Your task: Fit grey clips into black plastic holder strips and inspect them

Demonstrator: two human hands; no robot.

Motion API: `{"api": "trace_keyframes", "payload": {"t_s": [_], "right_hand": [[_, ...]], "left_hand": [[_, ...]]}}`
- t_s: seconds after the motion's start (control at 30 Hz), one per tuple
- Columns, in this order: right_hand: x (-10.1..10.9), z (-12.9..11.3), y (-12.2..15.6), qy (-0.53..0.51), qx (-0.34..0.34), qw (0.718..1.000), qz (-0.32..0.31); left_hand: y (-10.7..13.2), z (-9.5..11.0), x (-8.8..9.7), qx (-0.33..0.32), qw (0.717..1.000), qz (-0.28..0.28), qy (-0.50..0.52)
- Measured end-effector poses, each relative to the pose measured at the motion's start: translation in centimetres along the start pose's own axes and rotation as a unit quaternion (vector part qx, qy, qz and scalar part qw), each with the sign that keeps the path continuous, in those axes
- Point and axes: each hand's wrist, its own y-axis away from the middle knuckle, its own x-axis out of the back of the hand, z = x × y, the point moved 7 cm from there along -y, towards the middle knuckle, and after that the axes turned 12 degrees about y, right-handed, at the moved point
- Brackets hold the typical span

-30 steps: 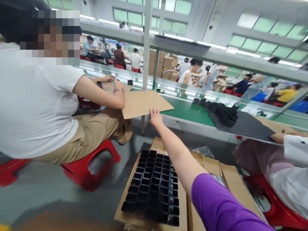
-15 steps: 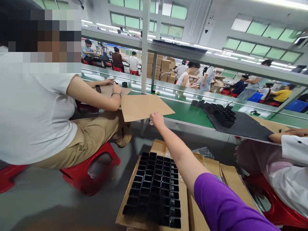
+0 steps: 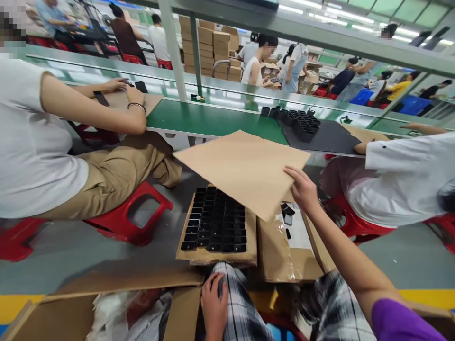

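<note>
A flat brown cardboard sheet (image 3: 245,166) is held in the air by its right edge in my right hand (image 3: 304,188), fingers closed on it. Below the sheet, several black rectangular cups (image 3: 216,225) stand in close rows on a cardboard base (image 3: 251,237); the sheet covers the far part of them from view. My left hand (image 3: 214,303) lies on my knee with its fingers stretched out, holding nothing. To the right of the rows, an open cardboard box (image 3: 273,251) has a few loose black pieces (image 3: 288,215) in it.
Beyond the sheet runs a green workbench (image 3: 213,116), with a black board (image 3: 329,135) carrying black cups (image 3: 302,124). Co-workers sit left and right on red stools (image 3: 142,213). An open carton (image 3: 71,312) with plastic bags stands at my lower left. Metal posts (image 3: 172,52) rise from the bench.
My right hand has drawn the cardboard sheet off the bench, toward me and to the right, above the black cups. My left hand has come into view on my knee. The view has tipped down.
</note>
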Motion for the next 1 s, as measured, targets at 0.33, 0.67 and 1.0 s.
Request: {"api": "trace_keyframes", "payload": {"t_s": [0.33,0.67,1.0], "right_hand": [[5.8,10.7,32.1,0.053,-0.384,0.919,-0.075],[-5.1,5.5,35.6,-0.08,-0.456,0.83,-0.31],[-21.5,-5.9,27.6,-0.303,-0.506,0.712,-0.381]], "left_hand": [[0.7,2.6,-0.1,-0.028,1.0,0.007,-0.004],[-2.7,0.4,5.9,0.05,0.995,0.082,0.005],[-18.4,-4.4,11.4,0.221,0.969,0.109,0.008]]}}
